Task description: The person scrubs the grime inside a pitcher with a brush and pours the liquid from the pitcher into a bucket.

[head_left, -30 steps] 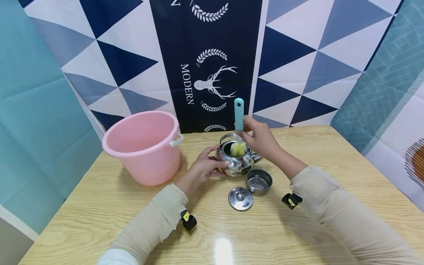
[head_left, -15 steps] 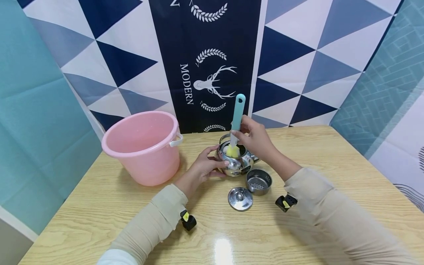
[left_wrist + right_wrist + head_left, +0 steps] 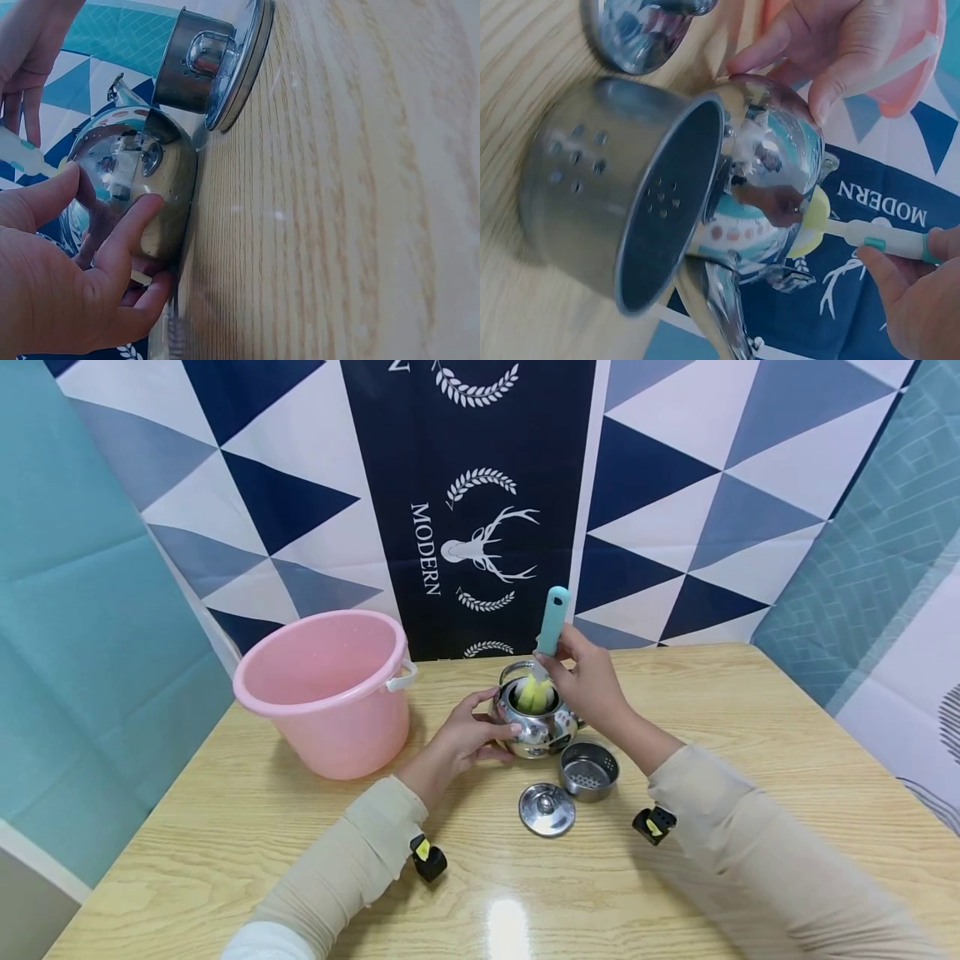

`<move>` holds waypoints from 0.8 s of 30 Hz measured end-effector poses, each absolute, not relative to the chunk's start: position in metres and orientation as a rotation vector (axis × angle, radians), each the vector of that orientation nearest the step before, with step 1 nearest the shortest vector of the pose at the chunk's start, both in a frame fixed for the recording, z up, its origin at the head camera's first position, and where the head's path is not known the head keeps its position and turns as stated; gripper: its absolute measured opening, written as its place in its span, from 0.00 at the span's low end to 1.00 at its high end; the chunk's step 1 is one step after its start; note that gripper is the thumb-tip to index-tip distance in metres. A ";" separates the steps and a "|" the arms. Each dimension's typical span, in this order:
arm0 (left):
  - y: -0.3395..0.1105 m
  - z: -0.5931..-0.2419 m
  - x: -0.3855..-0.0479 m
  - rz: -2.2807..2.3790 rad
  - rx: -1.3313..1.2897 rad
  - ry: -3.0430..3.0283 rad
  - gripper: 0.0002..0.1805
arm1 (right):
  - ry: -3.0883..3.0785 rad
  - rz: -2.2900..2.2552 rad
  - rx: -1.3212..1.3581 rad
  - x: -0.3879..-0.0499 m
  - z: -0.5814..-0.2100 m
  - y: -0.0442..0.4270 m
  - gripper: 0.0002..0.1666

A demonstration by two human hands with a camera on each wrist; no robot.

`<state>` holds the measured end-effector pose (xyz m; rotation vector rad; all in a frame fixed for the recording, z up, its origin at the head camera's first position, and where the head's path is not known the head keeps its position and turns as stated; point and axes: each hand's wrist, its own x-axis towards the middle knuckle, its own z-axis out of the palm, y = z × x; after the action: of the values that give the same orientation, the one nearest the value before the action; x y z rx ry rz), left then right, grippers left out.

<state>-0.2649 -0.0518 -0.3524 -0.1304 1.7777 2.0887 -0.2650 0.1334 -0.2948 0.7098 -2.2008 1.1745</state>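
Observation:
A shiny steel teapot (image 3: 534, 739) stands on the table, its top uncovered. My left hand (image 3: 459, 735) holds its left side, thumb and fingers spread around the rounded body, as the left wrist view also shows. Between thumb and fingers, my right hand (image 3: 591, 683) pinches the blue-and-white handle of a brush (image 3: 552, 625), tilted with its top leaning right. The brush's yellow and white sponge head sits in the pot's mouth, its lower part hidden. In the right wrist view, a perforated steel strainer basket (image 3: 592, 195) is close beside the pot's spout (image 3: 724, 300).
The knobbed steel lid (image 3: 547, 810) lies on the table just in front of the strainer basket. A pink bucket (image 3: 341, 739) with a white handle stands to the left of the pot. Behind the wooden table (image 3: 337, 877) hangs a patterned cloth (image 3: 480, 460).
The brush went down and left in the pot, then came up slightly and swung right, its handle top now leaning right. My right hand moved with it; my left hand and the teapot stayed put.

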 end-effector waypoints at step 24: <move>-0.053 -0.352 -0.264 2.078 -0.122 1.790 0.44 | -2.201 1.505 0.629 -0.253 -0.296 0.125 0.16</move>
<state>-0.2641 -0.0528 -0.3520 -0.1223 1.7903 2.0780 -0.2529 0.1251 -0.2965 0.6290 -2.2014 1.5048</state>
